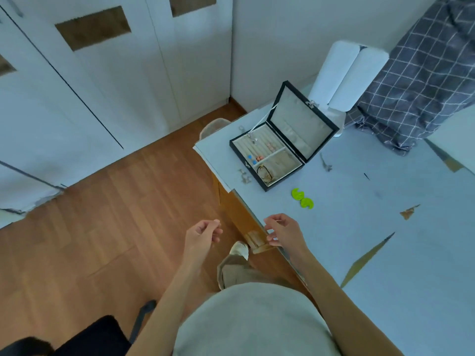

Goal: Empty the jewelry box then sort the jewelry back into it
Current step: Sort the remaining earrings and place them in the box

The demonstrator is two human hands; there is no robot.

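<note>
both hands hang in the air at the near corner of the table, the left hand (203, 233) out over the wooden floor (108, 227) and the right hand (282, 231) over the table edge. each has its thumb and forefinger drawn together with the other fingers loosely curled, as if pinching something very fine; whether a thin chain or thread runs between them is too small to tell. just beyond the right hand, on the pale blue table covering (385, 253), lie two bright green flat plastic pieces (302, 198) touching each other. farther on, near the far left corner of the table, stands the black rectangular jewelry box with cream lining (270, 160), its lid propped open and tilted back. inside the tray, small pink items sit in the ring rolls, blue and orange bits lie near the front left, and a dark hoop-like bracelet (264, 173) rests in the front compartment. a few small silvery pieces (244, 176) lie on the table just beside the box's front left side, and another silvery piece (326, 164) lies to its right. behind the box stands a white rolled object (344, 73), and a dark grey checked fabric (424, 80) drapes at the far right. white cabinet doors (102, 86) fill the left.
</note>
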